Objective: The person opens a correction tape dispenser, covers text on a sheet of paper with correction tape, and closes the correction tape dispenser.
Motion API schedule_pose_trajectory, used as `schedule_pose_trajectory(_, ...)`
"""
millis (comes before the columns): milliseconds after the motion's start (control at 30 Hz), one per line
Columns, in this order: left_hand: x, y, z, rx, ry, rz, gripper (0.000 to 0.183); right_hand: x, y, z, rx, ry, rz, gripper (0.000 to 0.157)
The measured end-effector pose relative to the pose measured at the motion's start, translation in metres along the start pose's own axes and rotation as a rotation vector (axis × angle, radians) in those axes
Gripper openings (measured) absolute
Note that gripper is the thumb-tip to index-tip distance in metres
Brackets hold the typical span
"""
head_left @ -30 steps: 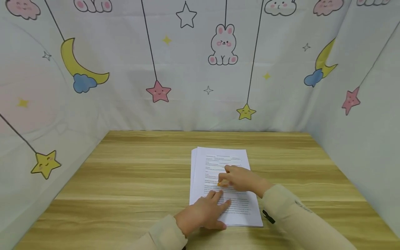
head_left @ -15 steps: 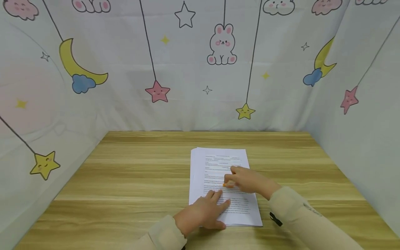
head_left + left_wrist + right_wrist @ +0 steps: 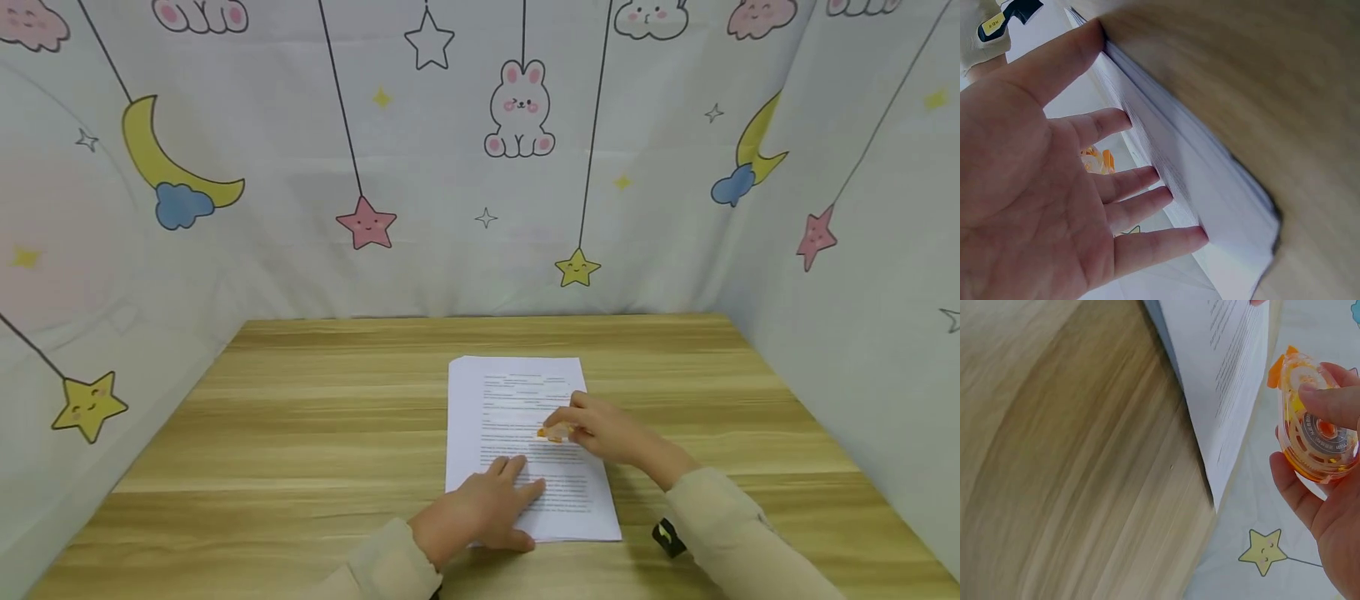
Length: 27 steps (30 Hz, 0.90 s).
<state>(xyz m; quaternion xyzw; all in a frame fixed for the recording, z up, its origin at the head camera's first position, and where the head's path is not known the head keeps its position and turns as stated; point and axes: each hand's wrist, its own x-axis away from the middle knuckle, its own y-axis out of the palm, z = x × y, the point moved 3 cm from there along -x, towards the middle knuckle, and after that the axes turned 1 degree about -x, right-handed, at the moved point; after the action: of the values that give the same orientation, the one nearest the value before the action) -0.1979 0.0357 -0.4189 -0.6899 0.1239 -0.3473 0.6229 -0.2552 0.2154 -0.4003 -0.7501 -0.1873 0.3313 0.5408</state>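
A stack of printed sheets (image 3: 465, 417) lies on the table, its edges slightly uneven. My left hand (image 3: 483, 508) rests on the lower left part of the top sheet, fingers spread and straight. In the left wrist view the fingertips (image 3: 1194, 236) touch the page and the thumb reaches the stack's edge. My right hand (image 3: 611, 429) holds an orange, see-through correction tape (image 3: 1329, 440) between thumb and fingers. Its orange tip (image 3: 1276, 372) points away from the palm. In the head view the correction tape overlaps the middle of the printed text.
The wood-grain table (image 3: 315, 417) extends around the stack on all sides. A white cloth backdrop (image 3: 450, 167) with hanging stars, moons and a rabbit closes off the back and both sides. A black strap piece (image 3: 667, 538) shows under the right sleeve.
My right hand has moved rightward across the page with the correction tape, which now shows more fully. The left hand stays in place on the paper. The head view has shifted slightly.
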Motion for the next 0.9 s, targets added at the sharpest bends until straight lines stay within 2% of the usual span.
schedule_pose_trajectory(233, 0.001, -0.001, 0.001, 0.048, 0.004, -0.006, 0.074, 0.013, -0.007, 0.008, 0.008, 0.075, -0.022, 0.037)
schedule_pose_trajectory(467, 0.001, -0.003, 0.001, 0.017, 0.008, 0.016, 0.076, 0.017, -0.008, 0.009, 0.056, 0.091, -0.082, 0.032)
schedule_pose_trajectory(700, 0.001, -0.003, 0.001, 0.025, -0.003, 0.023, 0.073, 0.015, -0.001, 0.006, 0.139, 0.050, -0.074, 0.027)
schedule_pose_trajectory(900, 0.002, -0.003, 0.001, 0.054, -0.011, 0.008, 0.073, 0.013, 0.003, 0.005, 0.168, 0.039, -0.068, 0.030)
